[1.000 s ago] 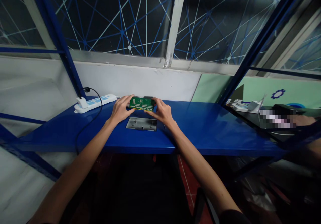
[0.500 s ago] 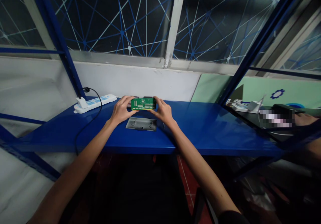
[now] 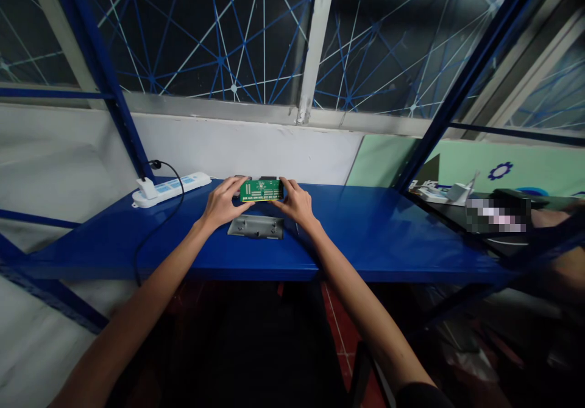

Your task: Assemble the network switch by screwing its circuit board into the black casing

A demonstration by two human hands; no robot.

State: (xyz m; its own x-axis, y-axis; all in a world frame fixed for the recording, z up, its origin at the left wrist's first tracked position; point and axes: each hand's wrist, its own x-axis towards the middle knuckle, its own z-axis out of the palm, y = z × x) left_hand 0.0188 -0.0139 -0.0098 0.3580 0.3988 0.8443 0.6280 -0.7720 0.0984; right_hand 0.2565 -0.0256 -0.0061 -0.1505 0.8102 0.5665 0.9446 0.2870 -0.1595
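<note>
A small green circuit board (image 3: 261, 190) is held a little above the blue shelf (image 3: 356, 237), its face tilted toward me. My left hand (image 3: 222, 204) pinches its left end and my right hand (image 3: 298, 203) pinches its right end, fingers closed on the edges. Just in front of the board, a grey metal plate (image 3: 256, 227) with small studs lies flat on the shelf between my wrists. Something dark sits behind the board, mostly hidden.
A white power strip (image 3: 170, 188) with a plugged-in black cable (image 3: 158, 225) lies at the shelf's back left. Blue frame posts (image 3: 114, 91) rise on both sides. At the right, a darker surface (image 3: 461, 210) carries small white items and another person's hand.
The board has been tipped up from nearly flat to standing on edge and raised slightly. Both hands kept their grip on its ends.
</note>
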